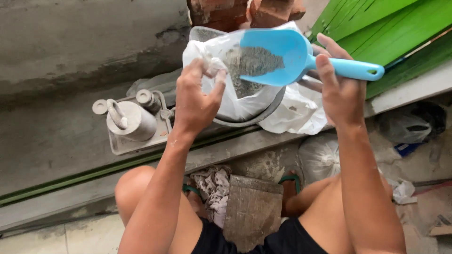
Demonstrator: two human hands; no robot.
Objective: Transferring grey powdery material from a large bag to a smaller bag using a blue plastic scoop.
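Note:
My right hand point(336, 87) grips the handle of a light blue plastic scoop point(282, 54) that carries grey powder. The scoop hangs over the mouth of a white plastic bag point(221, 101) filled with the same grey powder. My left hand point(195, 96) pinches the bag's near rim and holds it apart. The bag rests in a grey bowl point(268, 110), of which only an edge shows.
A grey metal weight with a handle point(129, 120) stands on a dusty tray point(136, 143) at the left. Red bricks point(235, 11) lie behind the bag, green boards point(391, 26) at the right. Below are a wooden block point(252, 211), a rag point(214, 188) and more bags point(320, 157).

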